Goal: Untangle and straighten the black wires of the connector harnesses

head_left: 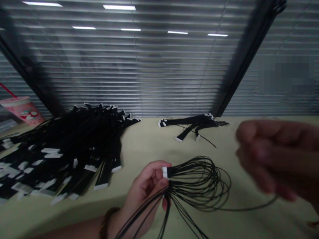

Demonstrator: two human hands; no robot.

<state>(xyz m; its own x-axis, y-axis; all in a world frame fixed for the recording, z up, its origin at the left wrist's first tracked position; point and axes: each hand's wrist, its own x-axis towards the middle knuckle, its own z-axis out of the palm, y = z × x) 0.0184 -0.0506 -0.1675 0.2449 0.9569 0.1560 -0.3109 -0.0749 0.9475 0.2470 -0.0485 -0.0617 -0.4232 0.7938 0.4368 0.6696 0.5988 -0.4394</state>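
Note:
In the lower middle, my left hand (pixel 151 187) grips a wire harness by its white connector (pixel 164 172), pinched between thumb and fingers. The harness's thin black wires (pixel 206 186) loop out to the right and double back, and more of them hang toward the bottom edge. One single black wire (pixel 249 209) stretches from these loops over to my right hand (pixel 276 156). That hand is raised at the right and smeared by motion, with its fingers curled together. The wire passes behind its lower fingers, and its end is hidden there.
A large pile of black wire harnesses (pixel 87 132) with white connectors covers the left of the pale table (pixel 142 142). A smaller bunch of harnesses (pixel 186 124) lies at the back. A pink cup (pixel 25 111) with a straw stands far left. Window blinds (pixel 159 76) rise behind.

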